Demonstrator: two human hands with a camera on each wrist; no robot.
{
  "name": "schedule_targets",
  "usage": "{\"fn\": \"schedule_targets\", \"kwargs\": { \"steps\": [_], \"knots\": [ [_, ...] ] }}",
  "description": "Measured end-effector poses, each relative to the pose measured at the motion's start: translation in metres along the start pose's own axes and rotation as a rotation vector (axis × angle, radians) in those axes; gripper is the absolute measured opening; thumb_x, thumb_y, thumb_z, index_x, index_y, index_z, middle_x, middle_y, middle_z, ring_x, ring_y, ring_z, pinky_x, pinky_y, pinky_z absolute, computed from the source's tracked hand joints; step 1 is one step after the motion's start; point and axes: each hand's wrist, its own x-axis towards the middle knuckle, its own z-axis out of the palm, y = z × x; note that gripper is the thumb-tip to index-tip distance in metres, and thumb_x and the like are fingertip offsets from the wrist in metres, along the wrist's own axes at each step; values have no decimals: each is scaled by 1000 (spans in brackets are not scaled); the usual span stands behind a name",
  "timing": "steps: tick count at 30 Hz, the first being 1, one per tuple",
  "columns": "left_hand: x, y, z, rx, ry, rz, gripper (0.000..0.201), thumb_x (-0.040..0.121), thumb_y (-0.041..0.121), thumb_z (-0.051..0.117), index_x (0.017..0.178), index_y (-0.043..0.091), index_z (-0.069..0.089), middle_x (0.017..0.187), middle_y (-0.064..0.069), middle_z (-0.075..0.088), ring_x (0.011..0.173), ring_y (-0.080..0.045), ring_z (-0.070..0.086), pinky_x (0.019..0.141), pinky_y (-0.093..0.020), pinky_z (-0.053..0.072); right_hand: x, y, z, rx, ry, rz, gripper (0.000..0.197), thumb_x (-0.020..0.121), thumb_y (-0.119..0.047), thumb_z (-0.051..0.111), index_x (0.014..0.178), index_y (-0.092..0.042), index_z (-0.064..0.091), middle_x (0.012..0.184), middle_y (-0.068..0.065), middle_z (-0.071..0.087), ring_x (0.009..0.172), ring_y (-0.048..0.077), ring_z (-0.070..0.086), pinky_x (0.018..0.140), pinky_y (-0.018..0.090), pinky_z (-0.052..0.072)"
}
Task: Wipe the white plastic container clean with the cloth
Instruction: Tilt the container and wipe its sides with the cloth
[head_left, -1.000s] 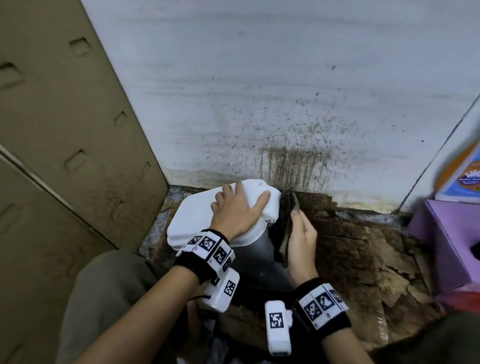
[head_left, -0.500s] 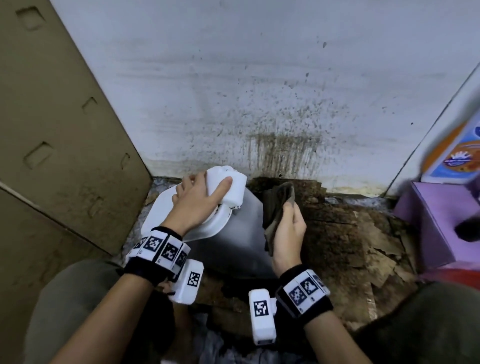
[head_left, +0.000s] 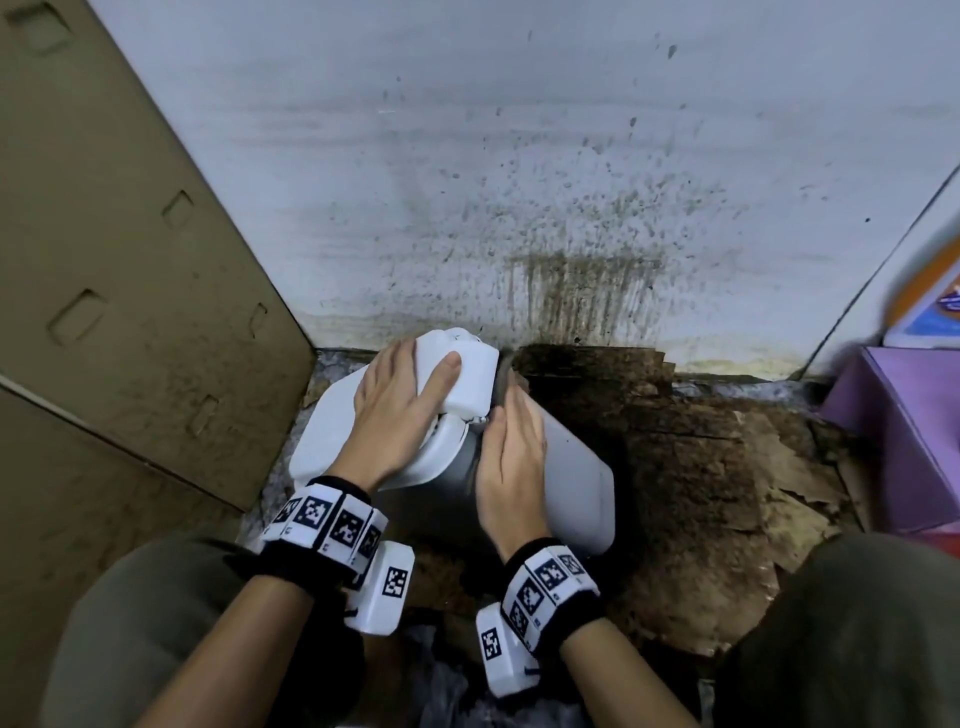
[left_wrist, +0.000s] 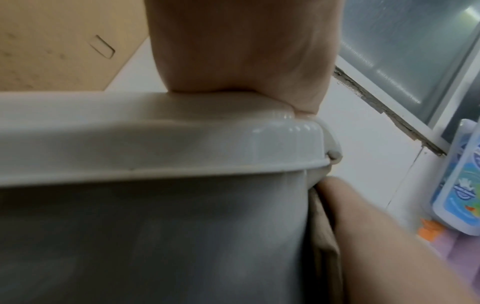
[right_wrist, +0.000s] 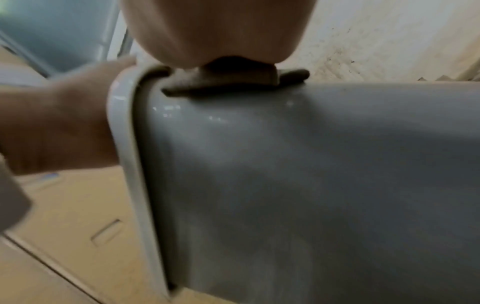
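The white plastic container (head_left: 576, 488) lies tilted on the floor, its lid (head_left: 322, 441) toward the left. My left hand (head_left: 400, 415) lies on the lid, thumb on the raised block and fingers reaching over the far edge. Its palm heel (left_wrist: 233, 51) presses the lid rim (left_wrist: 155, 144). My right hand (head_left: 511, 457) lies flat along the container's side with straight fingers. It presses the dark brown cloth (head_left: 501, 376) against the wall just below the lid. The cloth (right_wrist: 233, 82) bunches under the palm (right_wrist: 213, 26); the fingertips are hidden.
A brown cardboard panel (head_left: 130, 312) stands close on the left and a stained white wall (head_left: 519, 208) right behind. Torn, dirty cardboard (head_left: 727, 493) covers the floor. On the right stand a purple box (head_left: 898, 441) and a colourful bottle (left_wrist: 462, 185). My knees frame the bottom.
My right hand, which held the cloth upright beside the container, now lies flat on its side with the cloth beneath. The left hand stayed on the lid as the container turned.
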Motion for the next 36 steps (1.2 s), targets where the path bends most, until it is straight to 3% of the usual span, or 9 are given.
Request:
{"fn": "schedule_targets", "kwargs": {
  "steps": [5, 11, 16, 19, 21, 25, 29, 32, 36],
  "knots": [
    [-1, -2, -1, -24, 16, 11, 89, 81, 82, 22, 149, 27, 34, 155, 6, 35, 144, -9, 25, 113, -29, 16, -3, 17, 3, -95, -24, -71, 57, 105, -36, 20, 158, -15, 24, 166, -3, 21, 153, 5, 14, 126, 38, 14],
    [5, -10, -4, -103, 18, 8, 83, 82, 83, 28, 145, 30, 40, 148, 8, 42, 139, -10, 31, 118, -40, 23, -3, 47, -8, -97, -67, -86, 52, 106, -34, 20, 157, -23, 20, 166, -5, 19, 154, 6, 14, 125, 28, 13],
    [7, -13, -6, -143, 17, 11, 88, 80, 84, 30, 148, 30, 38, 141, 17, 38, 130, 3, 27, 112, -31, 20, -20, 111, -41, -110, -42, 228, 46, 109, -27, 25, 153, -32, 16, 162, -16, 14, 153, 2, 12, 124, 18, 6],
    [8, -14, -4, -117, 12, 13, 88, 81, 85, 30, 148, 30, 38, 149, 12, 40, 137, -7, 30, 117, -39, 22, -25, 129, -53, -120, -22, 349, 47, 110, -26, 26, 157, -25, 20, 166, -8, 17, 146, -7, 10, 114, 3, -1],
    [10, -15, -4, -107, 12, 13, 86, 82, 85, 29, 147, 30, 40, 149, 7, 43, 138, -13, 33, 118, -43, 24, -24, 132, -54, -124, -21, 386, 49, 110, -26, 27, 158, -21, 22, 166, -7, 18, 143, -9, 9, 115, 5, -1],
    [11, -16, -6, -125, 17, 8, 86, 81, 83, 29, 147, 29, 41, 148, 8, 44, 139, -13, 32, 117, -39, 23, -19, 124, -46, -140, 40, 397, 48, 109, -23, 29, 157, -17, 26, 165, -4, 22, 146, -3, 12, 119, 13, 1],
    [10, -17, -8, -135, 18, -22, 92, 78, 83, 29, 150, 26, 38, 153, 5, 40, 142, -14, 29, 115, -34, 21, -16, 84, -22, -85, 21, 292, 58, 103, -38, 24, 157, -19, 23, 164, -8, 19, 153, 6, 13, 126, 28, 7],
    [10, -14, -6, -135, 16, -8, 93, 78, 82, 29, 150, 24, 37, 154, 2, 39, 142, -15, 29, 113, -34, 21, -11, 36, -2, -40, -64, 87, 58, 103, -40, 22, 158, -21, 21, 165, -13, 13, 152, -4, 5, 124, 22, 4],
    [8, -13, -7, -133, 11, -25, 97, 77, 84, 28, 153, 24, 34, 157, 1, 35, 144, -15, 27, 120, -42, 20, -10, 9, 7, -37, -118, -58, 57, 106, -39, 22, 159, -19, 19, 167, -8, 13, 153, -1, 4, 125, 23, 3]
  ]
}}
